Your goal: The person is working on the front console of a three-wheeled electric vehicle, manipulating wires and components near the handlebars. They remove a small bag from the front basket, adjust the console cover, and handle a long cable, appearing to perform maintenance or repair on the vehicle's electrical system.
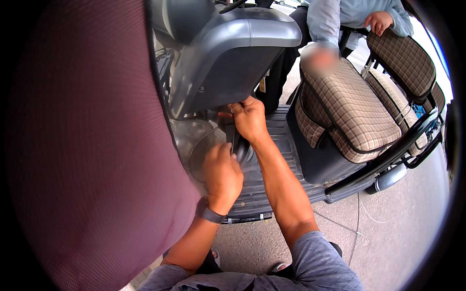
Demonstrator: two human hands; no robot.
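Note:
Below the grey front panel (228, 68) of a small vehicle, my right hand (250, 119) is closed, with its fingertips pinched up at the panel's lower edge. What lies between them is hidden; a reddish-orange piece (223, 114) shows beside them. Nearer to me, my left hand (222, 177) is curled and slightly blurred, its thumb and fingers closed around a thin dark cable (233, 138). That cable reaches up toward my right hand, and a thin loop bends out on the left of my left hand. A dark wristband (212, 216) circles my left wrist.
A ribbed dark footboard (279, 145) lies under my hands. To the right is a plaid padded seat (354, 111) with a black rail (383, 157). Another person's hand (378, 22) rests on the plaid backrest (403, 63). Large maroon fabric (97, 145) fills the left side.

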